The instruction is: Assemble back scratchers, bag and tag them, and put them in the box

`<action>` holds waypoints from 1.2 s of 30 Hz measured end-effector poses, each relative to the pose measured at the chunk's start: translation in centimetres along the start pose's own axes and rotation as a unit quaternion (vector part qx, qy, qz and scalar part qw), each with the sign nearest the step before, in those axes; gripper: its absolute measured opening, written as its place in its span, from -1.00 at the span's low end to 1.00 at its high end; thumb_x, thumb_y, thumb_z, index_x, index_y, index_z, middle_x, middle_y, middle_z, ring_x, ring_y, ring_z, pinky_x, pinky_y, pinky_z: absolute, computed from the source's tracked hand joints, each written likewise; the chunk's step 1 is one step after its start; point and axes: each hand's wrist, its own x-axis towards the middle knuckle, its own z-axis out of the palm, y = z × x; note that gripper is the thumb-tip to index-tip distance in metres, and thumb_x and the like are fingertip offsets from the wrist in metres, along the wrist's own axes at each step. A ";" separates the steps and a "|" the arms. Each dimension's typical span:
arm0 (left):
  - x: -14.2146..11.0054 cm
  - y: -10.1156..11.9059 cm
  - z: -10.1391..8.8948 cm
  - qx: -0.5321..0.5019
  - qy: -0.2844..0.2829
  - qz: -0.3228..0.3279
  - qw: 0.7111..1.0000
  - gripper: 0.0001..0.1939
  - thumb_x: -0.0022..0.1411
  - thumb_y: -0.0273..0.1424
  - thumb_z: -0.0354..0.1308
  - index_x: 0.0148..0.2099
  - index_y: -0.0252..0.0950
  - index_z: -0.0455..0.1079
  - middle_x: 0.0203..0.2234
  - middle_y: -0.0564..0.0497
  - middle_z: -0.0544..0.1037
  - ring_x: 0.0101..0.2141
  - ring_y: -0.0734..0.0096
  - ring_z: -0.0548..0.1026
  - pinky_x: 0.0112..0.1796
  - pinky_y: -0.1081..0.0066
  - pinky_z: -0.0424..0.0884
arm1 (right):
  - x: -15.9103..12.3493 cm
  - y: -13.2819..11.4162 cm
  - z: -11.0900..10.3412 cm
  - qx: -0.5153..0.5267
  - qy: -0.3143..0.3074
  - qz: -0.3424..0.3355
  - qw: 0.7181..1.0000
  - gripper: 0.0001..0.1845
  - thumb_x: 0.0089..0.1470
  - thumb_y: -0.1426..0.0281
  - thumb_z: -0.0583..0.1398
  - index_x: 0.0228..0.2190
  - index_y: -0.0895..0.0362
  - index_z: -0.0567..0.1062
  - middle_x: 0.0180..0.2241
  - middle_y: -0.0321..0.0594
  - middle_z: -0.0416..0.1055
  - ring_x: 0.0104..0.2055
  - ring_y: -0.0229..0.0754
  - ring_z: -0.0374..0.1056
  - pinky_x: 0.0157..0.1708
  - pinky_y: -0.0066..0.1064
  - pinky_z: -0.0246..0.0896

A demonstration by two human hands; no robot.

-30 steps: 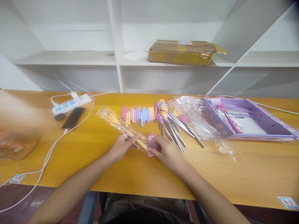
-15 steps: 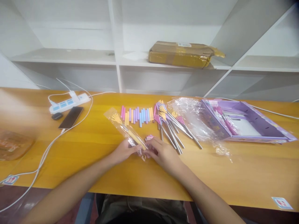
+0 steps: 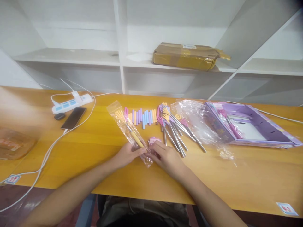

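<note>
A back scratcher (image 3: 136,138) with a yellow hand-shaped head and yellow grip lies slanted inside a clear plastic bag (image 3: 113,107). My left hand (image 3: 126,154) is closed on it from the left, thumb across the lower end. From the right, my right hand (image 3: 165,156) pinches the bag's edge near that same end; its fingertips are partly hidden. Just beyond my right fingers lies a small stack of pink cards (image 3: 153,140). Several metal-rod back scratchers (image 3: 174,134) with coloured hand heads are heaped to the right, beside a row of pastel grip tubes (image 3: 139,117).
Crumpled clear plastic bags (image 3: 195,121) lie between the heap and an open purple box (image 3: 272,134) holding a pink bagged scratcher. On the left are a power strip (image 3: 73,103), a phone (image 3: 74,118) and white cables (image 3: 48,149). A taped carton (image 3: 186,56) sits on the shelf behind.
The bagged scratcher has shifted slightly and its yellow grip sits a little higher between my hands. Both hands keep nearly the same place. The whole view has moved slightly.
</note>
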 end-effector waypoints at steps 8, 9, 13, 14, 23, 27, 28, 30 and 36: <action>-0.2 -0.2 0.1 0.045 -0.005 0.003 0.999 -0.64 0.37 -0.07 0.38 -0.03 -0.25 0.64 -0.15 -0.10 0.73 -0.12 0.11 0.66 -0.04 0.24 0.56 | -0.2 0.2 0.4 -0.054 0.016 -0.030 0.998 -0.65 0.54 0.16 0.12 -0.22 0.08 0.56 -0.29 -0.18 0.56 -0.36 -0.22 0.45 -0.34 -0.37 0.21; -0.2 -0.3 0.1 0.051 -0.005 0.007 0.999 -0.65 0.37 -0.07 0.38 -0.03 -0.24 0.64 -0.14 -0.10 0.74 -0.10 0.10 0.66 -0.02 0.23 0.55 | -0.2 0.3 0.5 -0.066 0.018 -0.030 0.997 -0.64 0.54 0.16 0.12 -0.23 0.08 0.56 -0.30 -0.18 0.56 -0.36 -0.21 0.44 -0.34 -0.37 0.20; 0.1 -0.7 -0.2 0.044 -0.010 -0.001 0.999 -0.63 0.34 -0.05 0.40 -0.07 -0.25 0.64 -0.17 -0.10 0.73 -0.12 0.11 0.66 -0.03 0.26 0.53 | -0.2 0.2 0.7 -0.074 0.008 -0.012 0.997 -0.62 0.54 0.13 0.11 -0.25 0.09 0.54 -0.31 -0.17 0.55 -0.36 -0.19 0.45 -0.33 -0.36 0.18; 0.2 -0.8 -0.2 0.033 -0.007 -0.007 0.999 -0.62 0.33 -0.04 0.41 -0.07 -0.26 0.62 -0.18 -0.10 0.73 -0.14 0.13 0.65 -0.06 0.27 0.53 | -0.2 0.2 0.6 -0.058 0.000 0.003 0.998 -0.64 0.53 0.12 0.13 -0.22 0.09 0.53 -0.31 -0.17 0.54 -0.36 -0.18 0.45 -0.33 -0.36 0.19; 0.5 0.5 -0.5 -0.124 0.039 -0.070 0.989 -0.55 0.17 -0.09 0.55 -0.12 -0.28 0.50 -0.30 0.00 0.61 -0.37 0.38 0.53 -0.30 0.39 0.45 | -0.2 -0.6 -0.5 0.055 -0.023 -0.036 0.998 -0.74 0.42 0.34 0.27 0.09 0.03 0.44 0.05 -0.05 0.37 -0.11 -0.14 0.46 -0.14 -0.30 0.45; 0.4 0.8 -0.5 -0.071 0.033 -0.075 0.994 -0.56 0.14 -0.10 0.57 -0.21 -0.30 0.50 -0.40 0.07 0.51 -0.43 0.47 0.42 -0.38 0.45 0.32 | 0.0 -0.9 -0.4 0.014 0.028 -0.100 0.995 -0.84 0.47 0.44 0.16 -0.12 0.03 0.56 -0.07 -0.11 0.43 -0.02 -0.10 0.44 -0.06 -0.26 0.42; 0.4 0.7 -0.5 -0.063 0.026 -0.075 0.995 -0.55 0.15 -0.08 0.56 -0.22 -0.30 0.50 -0.41 0.08 0.49 -0.43 0.47 0.41 -0.37 0.45 0.31 | 0.1 -1.0 -0.5 0.024 0.036 -0.114 0.993 -0.85 0.47 0.44 0.17 -0.12 0.03 0.56 -0.07 -0.11 0.46 -0.02 -0.10 0.44 -0.03 -0.24 0.43; 0.4 0.3 -0.4 -0.056 0.011 -0.077 0.995 -0.51 0.15 -0.03 0.55 -0.20 -0.31 0.49 -0.41 0.09 0.49 -0.43 0.46 0.40 -0.35 0.43 0.30 | 0.3 -1.2 -0.8 0.060 0.048 -0.141 0.987 -0.86 0.46 0.48 0.18 -0.10 0.03 0.54 -0.07 -0.13 0.52 0.01 -0.09 0.45 0.06 -0.19 0.41; 0.1 -0.2 0.5 -0.131 -0.009 -0.113 0.985 -0.49 0.17 -0.02 0.54 -0.14 -0.31 0.49 -0.41 0.08 0.50 -0.44 0.48 0.38 -0.38 0.45 0.26 | 0.7 -1.5 -1.1 0.149 0.062 -0.129 0.978 -0.90 0.43 0.48 0.24 -0.08 0.05 0.51 -0.16 -0.17 0.58 -0.07 -0.11 0.44 0.01 -0.19 0.37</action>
